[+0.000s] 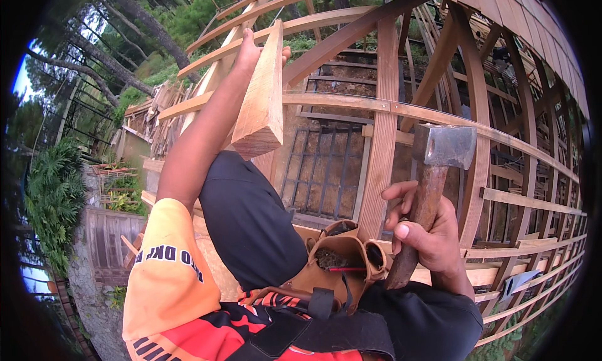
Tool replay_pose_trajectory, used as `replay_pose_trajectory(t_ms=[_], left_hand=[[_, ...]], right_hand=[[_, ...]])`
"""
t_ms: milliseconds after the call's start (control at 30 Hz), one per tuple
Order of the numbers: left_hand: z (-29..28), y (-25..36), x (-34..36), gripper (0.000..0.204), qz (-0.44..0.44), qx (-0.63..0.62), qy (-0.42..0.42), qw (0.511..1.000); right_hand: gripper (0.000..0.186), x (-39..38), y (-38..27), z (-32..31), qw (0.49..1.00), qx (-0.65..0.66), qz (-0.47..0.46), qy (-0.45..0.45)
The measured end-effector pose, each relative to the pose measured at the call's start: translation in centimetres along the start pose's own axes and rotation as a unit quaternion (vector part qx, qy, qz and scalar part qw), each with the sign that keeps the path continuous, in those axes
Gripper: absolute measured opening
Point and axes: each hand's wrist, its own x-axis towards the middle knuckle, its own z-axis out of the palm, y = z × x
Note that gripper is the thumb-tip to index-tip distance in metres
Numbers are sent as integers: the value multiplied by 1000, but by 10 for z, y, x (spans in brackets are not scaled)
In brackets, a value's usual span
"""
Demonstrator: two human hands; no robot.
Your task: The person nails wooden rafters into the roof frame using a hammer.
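My left hand [249,52], arm stretched forward, is closed around a squared length of pale timber [262,104]. Its thumb shows on the left side and fingertips on the right, the palm hidden behind. The timber's sawn end points back toward me, above my bent knee. At the right, my right hand [439,238] grips a hatchet [429,188] by its worn, rusty-brown handle. The steel head [444,146] is up, and two fingers lie loosely off the handle. Between my legs sits an open tan leather tool pouch [360,251]; small dark contents show inside.
Pale battens [433,112] cross brown rafters [380,166] all around, with open gaps and a metal grid [323,173] far below. Shingles [520,16] cover the upper right. A grey-bladed tool [519,282] rests on battens at lower right. Trees [147,28] stand left.
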Motion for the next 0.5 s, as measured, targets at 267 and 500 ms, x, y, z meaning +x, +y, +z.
replay_pose_trajectory(t_ms=[267, 500], left_hand=[[38, -27, -11, 60, 27, -27, 64, 997], [109, -93, 21, 27, 109, -105, 152, 977]], right_hand=[[34, -3, -3, -8, 999, -53, -2, -9], [51, 9, 26, -36, 949, -252, -149, 115]])
